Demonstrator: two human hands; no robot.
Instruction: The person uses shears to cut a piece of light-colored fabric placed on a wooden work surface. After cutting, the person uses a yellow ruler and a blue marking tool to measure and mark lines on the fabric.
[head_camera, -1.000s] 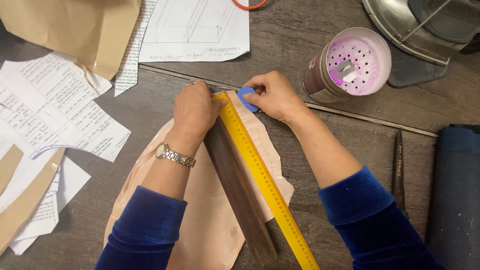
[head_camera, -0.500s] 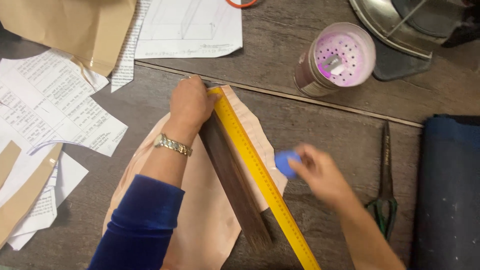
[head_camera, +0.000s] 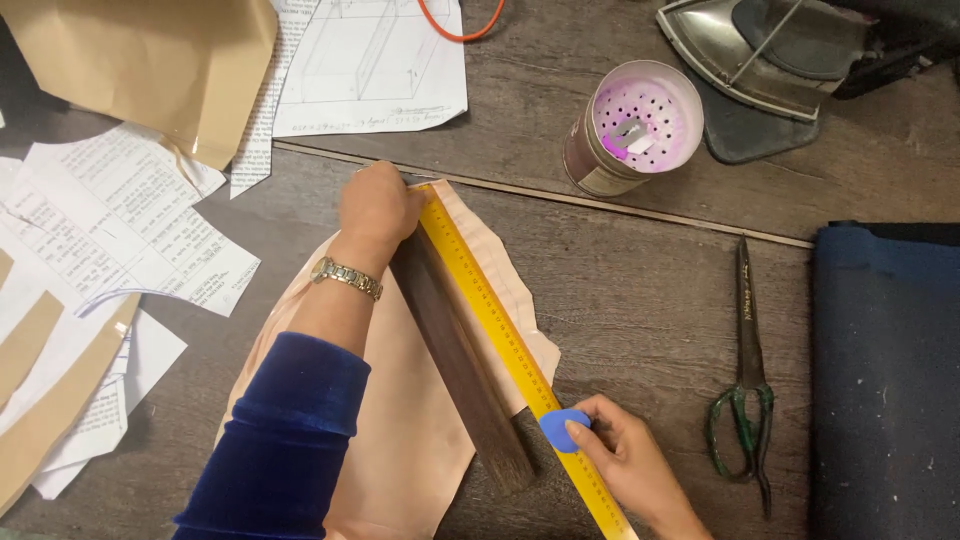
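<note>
A tailoring workshop: worn wooden table (head_camera: 640, 300), scissors (head_camera: 745, 380), iron (head_camera: 745, 45), paper patterns (head_camera: 110, 230), yellow ruler (head_camera: 500, 340).

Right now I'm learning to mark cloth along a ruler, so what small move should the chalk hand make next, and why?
Probably lift the blue chalk off the cloth. The right hand holds it against the yellow ruler just where the peach fabric ends, so little cloth is left to mark. The left hand presses the dark wooden bar and ruler at the top.

The left hand (head_camera: 378, 205) presses a dark wooden block (head_camera: 455, 355) beside a yellow ruler (head_camera: 500, 335); the right hand (head_camera: 630, 465) pinches blue chalk (head_camera: 563, 430).
</note>
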